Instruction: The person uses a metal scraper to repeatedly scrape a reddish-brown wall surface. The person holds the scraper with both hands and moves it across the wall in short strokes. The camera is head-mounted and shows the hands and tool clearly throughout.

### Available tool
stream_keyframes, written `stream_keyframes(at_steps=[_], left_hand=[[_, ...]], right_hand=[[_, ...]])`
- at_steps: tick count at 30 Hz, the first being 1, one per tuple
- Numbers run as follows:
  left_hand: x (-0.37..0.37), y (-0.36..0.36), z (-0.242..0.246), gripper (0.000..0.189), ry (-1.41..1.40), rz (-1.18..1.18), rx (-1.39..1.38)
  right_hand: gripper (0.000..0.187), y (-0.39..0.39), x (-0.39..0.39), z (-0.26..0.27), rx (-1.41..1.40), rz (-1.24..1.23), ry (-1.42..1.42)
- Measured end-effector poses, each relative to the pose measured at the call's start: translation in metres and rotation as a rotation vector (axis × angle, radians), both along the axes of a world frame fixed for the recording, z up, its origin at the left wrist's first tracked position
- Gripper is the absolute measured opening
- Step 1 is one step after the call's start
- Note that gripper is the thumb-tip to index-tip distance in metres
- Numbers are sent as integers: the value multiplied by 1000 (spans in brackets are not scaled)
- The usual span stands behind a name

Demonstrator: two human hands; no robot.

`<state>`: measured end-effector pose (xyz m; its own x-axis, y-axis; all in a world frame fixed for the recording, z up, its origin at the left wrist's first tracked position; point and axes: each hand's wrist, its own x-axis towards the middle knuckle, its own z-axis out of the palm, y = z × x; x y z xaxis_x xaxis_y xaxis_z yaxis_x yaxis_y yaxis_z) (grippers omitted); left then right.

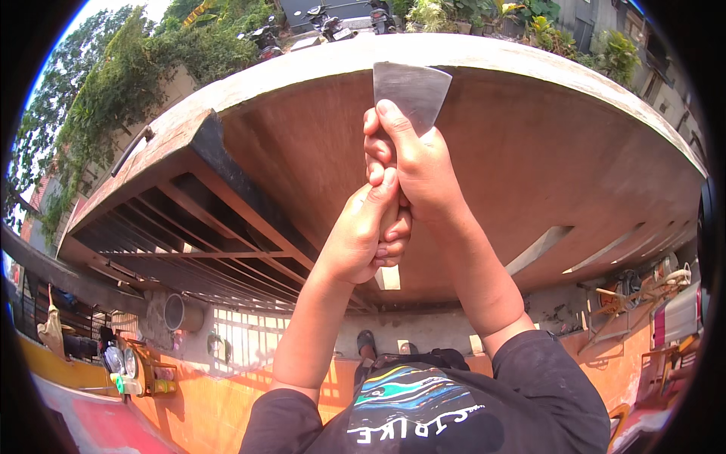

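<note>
A flat metal scraper blade (413, 93), wider at its far end, points away from me over the top edge of a brown wall (317, 142). My right hand (411, 153) grips the scraper near the base of the blade, with the thumb laid on the metal. Just below it, my left hand (368, 227) is closed with its thumb up, touching the right hand; the handle is hidden by the fingers, so how much of it the left hand holds is unclear. Both arms reach forward.
A slatted metal gate (215, 210) stands at left. Below lie a bucket (182, 312), a rack with containers (148, 371) and an orange tiled floor (227, 406). A wooden frame (615, 318) stands at right. Motorcycles (332, 25) and plants are beyond the wall.
</note>
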<state>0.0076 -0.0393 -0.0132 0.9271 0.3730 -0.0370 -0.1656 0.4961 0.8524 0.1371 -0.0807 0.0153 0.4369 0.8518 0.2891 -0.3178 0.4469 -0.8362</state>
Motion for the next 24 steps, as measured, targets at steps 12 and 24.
stream_keyframes(at_steps=[12, 24], left_hand=[[4, 10, 0, 38, -20, -23, 10], [1, 6, -12, 38, 7, -68, -12]], right_hand=[[29, 4, 4, 3, 71, -32, 29], [31, 0, -1, -12, 131, -12, 12]])
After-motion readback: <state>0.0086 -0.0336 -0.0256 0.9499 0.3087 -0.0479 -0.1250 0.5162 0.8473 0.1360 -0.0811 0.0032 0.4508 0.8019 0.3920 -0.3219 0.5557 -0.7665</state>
